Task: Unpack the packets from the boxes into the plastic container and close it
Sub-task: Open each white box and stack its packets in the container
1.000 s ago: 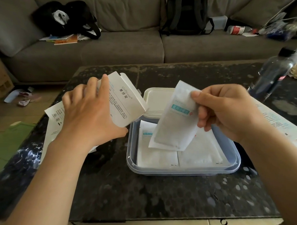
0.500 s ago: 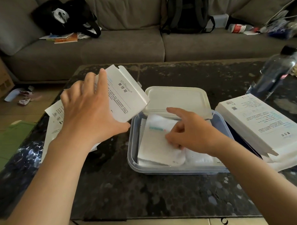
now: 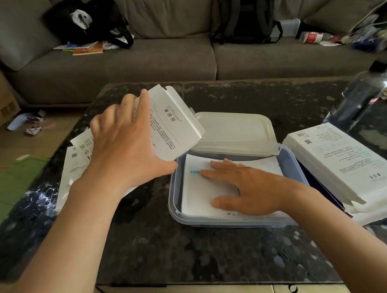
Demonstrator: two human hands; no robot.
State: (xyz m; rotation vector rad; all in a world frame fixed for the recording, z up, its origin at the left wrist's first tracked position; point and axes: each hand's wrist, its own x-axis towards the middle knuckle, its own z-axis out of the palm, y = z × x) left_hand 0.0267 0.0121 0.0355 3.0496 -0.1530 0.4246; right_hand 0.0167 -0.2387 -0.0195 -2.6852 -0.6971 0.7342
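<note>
Right hand [image 3: 244, 188] flat, open on packet [image 3: 198, 190] in container [image 3: 175, 204]; left hand [image 3: 126, 146] grips box [image 3: 174, 127].

Dim, soft daylight; wide-angle bending and blurred edges.

Bottle [image 3: 362, 96] cropped at right edge

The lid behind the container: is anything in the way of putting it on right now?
Yes. The right hand lies flat on the packets inside the plastic container, and the box in the left hand overhangs the lid's left corner.
</note>
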